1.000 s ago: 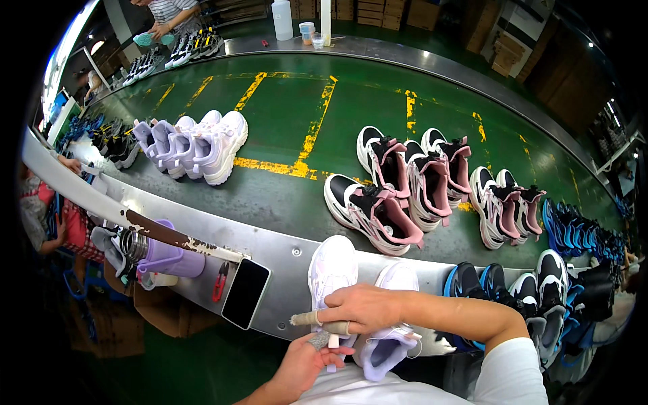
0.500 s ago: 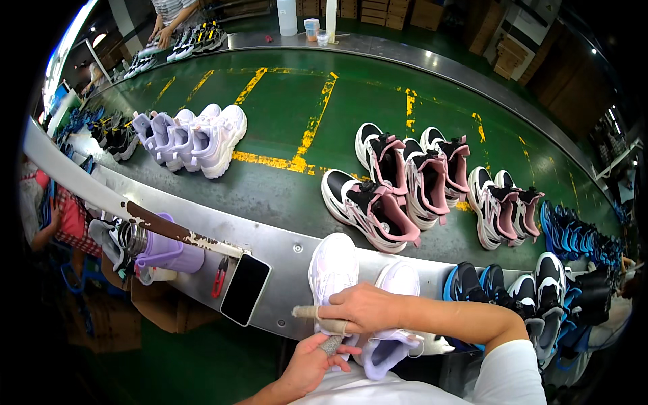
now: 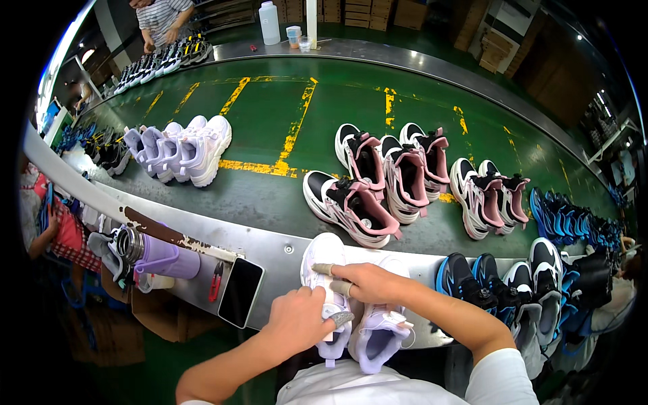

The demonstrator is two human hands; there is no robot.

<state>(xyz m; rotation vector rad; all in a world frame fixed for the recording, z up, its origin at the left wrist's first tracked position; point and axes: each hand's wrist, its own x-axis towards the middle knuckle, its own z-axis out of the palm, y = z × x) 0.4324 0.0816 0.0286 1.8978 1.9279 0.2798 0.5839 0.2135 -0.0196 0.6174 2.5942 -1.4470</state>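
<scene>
A pale lavender-white sneaker (image 3: pixel 324 248) stands toe-away on the metal ledge close to my body. My left hand (image 3: pixel 297 316) is closed over its left side at the laces, fingers curled, with a grey wrap on the thumb. My right hand (image 3: pixel 371 282) reaches across from the right and grips the upper near the toe; two of its fingers wear beige covers. Beside it stands a matching sneaker (image 3: pixel 381 337) with a lavender lining and a loop of thin string with a white tag at its collar. My right hand and wrist partly cover its toe.
On the ledge lie a phone (image 3: pixel 241 293) and red-handled snips (image 3: pixel 216 282), left of the sneakers. A lavender bottle (image 3: pixel 165 255) stands farther left. Black-and-pink sneakers (image 3: pixel 358 209) and more lavender sneakers (image 3: pixel 196 152) stand on the green conveyor. Blue-black shoes (image 3: pixel 466 283) are at right. A co-worker (image 3: pixel 162 23) stands across.
My left hand has moved from the sneaker's ankle opening forward onto the lace area. The right hand has shifted forward toward the toe. The whole view has turned slightly.
</scene>
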